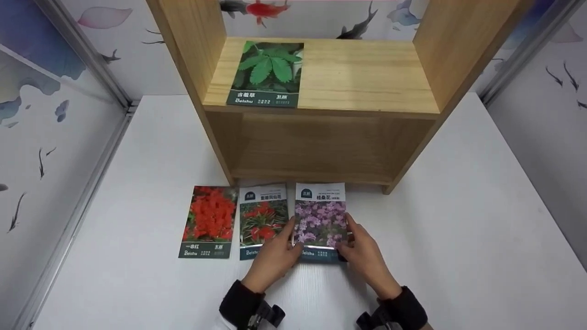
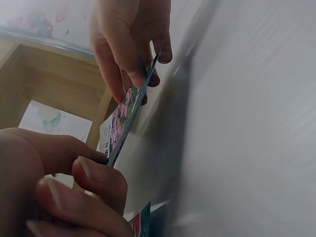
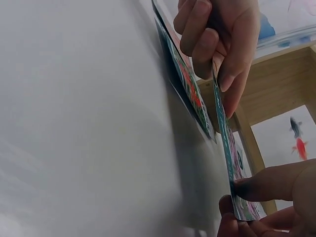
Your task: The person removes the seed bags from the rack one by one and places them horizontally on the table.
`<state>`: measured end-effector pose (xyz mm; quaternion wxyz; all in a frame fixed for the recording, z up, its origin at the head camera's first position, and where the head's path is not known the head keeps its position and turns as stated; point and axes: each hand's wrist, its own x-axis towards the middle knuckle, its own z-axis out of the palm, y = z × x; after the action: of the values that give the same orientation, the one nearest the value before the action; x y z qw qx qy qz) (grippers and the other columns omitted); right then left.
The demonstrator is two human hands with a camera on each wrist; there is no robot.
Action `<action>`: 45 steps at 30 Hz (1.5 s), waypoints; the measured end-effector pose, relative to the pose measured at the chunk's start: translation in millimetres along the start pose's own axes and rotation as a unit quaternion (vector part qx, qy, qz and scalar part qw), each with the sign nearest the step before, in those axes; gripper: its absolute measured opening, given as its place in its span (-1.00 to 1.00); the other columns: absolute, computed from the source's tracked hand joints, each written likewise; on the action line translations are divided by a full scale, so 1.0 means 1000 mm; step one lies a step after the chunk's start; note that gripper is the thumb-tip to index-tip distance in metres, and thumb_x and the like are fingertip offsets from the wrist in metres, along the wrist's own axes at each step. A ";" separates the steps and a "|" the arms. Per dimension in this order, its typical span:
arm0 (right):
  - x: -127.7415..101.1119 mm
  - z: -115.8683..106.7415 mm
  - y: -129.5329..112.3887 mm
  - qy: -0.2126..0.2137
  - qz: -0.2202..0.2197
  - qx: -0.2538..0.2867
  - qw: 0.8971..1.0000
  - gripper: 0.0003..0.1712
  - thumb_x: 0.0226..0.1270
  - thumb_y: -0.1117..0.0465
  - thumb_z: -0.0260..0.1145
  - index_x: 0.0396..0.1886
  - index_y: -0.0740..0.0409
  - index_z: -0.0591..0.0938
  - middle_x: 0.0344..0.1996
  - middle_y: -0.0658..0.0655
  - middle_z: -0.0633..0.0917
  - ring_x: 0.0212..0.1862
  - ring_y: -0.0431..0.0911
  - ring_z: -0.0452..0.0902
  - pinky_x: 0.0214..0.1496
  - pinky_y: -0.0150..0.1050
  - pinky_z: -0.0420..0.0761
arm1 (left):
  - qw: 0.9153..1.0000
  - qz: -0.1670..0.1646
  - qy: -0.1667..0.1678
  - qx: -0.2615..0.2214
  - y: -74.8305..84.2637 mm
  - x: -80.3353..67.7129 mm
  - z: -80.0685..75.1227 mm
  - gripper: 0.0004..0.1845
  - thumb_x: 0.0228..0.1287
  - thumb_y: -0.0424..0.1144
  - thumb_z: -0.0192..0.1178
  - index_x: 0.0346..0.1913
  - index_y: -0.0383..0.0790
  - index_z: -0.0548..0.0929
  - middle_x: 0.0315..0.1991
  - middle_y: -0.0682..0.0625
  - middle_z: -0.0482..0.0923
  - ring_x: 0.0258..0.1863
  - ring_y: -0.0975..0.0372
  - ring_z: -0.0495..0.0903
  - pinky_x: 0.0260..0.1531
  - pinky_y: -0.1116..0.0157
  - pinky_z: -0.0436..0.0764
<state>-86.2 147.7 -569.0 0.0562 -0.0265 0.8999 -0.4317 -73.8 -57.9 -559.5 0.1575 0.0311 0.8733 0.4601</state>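
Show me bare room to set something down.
Free: upper shelf, right of the leaf packet; table, right of the right hand. Crowded: the table's middle, where two red-flower packets lie beside the held purple packet.

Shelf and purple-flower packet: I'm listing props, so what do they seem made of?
The shelf looks like pale, smooth-finished wood: grain lines show. The purple-flower packet seems to be smooth printed paper or plastic film, as its edge looks thin in both wrist views; which one, I can't tell.
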 end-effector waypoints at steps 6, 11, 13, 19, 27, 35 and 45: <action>0.003 0.003 0.004 0.006 -0.012 -0.017 1.000 -0.17 0.00 0.44 0.31 0.31 0.32 0.17 -0.15 0.18 0.50 -0.24 -0.09 0.44 -0.27 -0.24 0.47 | 1.000 -0.003 -0.005 0.007 -0.002 0.004 0.000 -0.32 0.25 0.05 0.01 0.37 -0.05 0.07 -0.78 0.08 0.45 -0.84 0.24 0.42 -0.75 0.30 0.36; 0.005 0.005 0.009 0.007 -0.027 -0.029 0.999 -0.18 -0.01 0.45 0.31 0.29 0.36 0.18 -0.15 0.23 0.49 -0.25 -0.08 0.40 -0.25 -0.20 0.45 | 0.999 -0.024 -0.029 -0.017 -0.001 0.005 0.001 -0.28 0.24 0.09 0.00 0.39 -0.04 0.01 -0.77 0.04 0.51 -0.83 0.19 0.45 -0.73 0.28 0.40; 0.006 0.006 0.009 0.008 -0.028 -0.042 0.999 -0.18 -0.01 0.43 0.31 0.29 0.37 0.18 -0.16 0.23 0.49 -0.26 -0.08 0.39 -0.25 -0.19 0.44 | 0.999 -0.033 -0.035 -0.021 -0.001 0.006 0.001 -0.26 0.24 0.11 -0.01 0.39 -0.04 0.00 -0.76 0.03 0.53 -0.81 0.16 0.47 -0.63 0.28 0.44; 0.008 0.010 0.008 0.014 -0.022 -0.078 0.997 -0.17 -0.03 0.37 0.36 0.27 0.36 0.22 -0.13 0.24 0.49 -0.23 -0.08 0.41 -0.20 -0.15 0.47 | 0.998 -0.051 -0.042 -0.018 -0.002 0.007 0.000 -0.25 0.23 0.14 -0.02 0.39 -0.03 -0.02 -0.75 0.02 0.54 -0.77 0.13 0.51 -0.46 0.30 0.47; 0.004 0.014 0.007 0.035 -0.043 -0.121 0.991 -0.18 -0.04 0.34 0.39 0.25 0.37 0.25 -0.15 0.24 0.49 -0.26 -0.08 0.40 -0.29 -0.18 0.46 | 0.996 -0.052 -0.068 -0.029 -0.005 0.008 -0.005 -0.23 0.22 0.16 -0.02 0.39 -0.08 0.00 -0.71 -0.02 0.55 -0.76 0.13 0.49 -0.77 0.30 0.32; 0.001 0.015 0.007 0.039 -0.048 -0.137 0.989 -0.19 -0.06 0.33 0.41 0.22 0.41 0.28 -0.24 0.22 0.48 -0.34 -0.12 0.34 -0.39 -0.24 0.39 | 0.996 -0.046 -0.075 -0.013 -0.006 0.007 -0.006 -0.22 0.20 0.21 -0.05 0.39 -0.05 0.01 -0.72 0.01 0.56 -0.86 0.22 0.36 -0.85 0.31 0.27; -0.001 0.016 0.006 0.046 -0.048 -0.135 0.989 -0.20 -0.07 0.30 0.42 0.21 0.41 0.30 -0.17 0.23 0.43 -0.29 -0.11 0.37 -0.33 -0.24 0.44 | 0.995 -0.052 -0.080 0.023 -0.004 0.006 -0.005 -0.23 0.23 0.18 -0.06 0.39 -0.06 -0.02 -0.74 0.03 0.55 -0.87 0.23 0.35 -0.84 0.31 0.28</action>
<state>-83.6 139.2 -583.4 -0.0102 -0.0568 0.9494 -0.3088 -80.3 -63.6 -561.6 0.2500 0.0258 0.8688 0.4267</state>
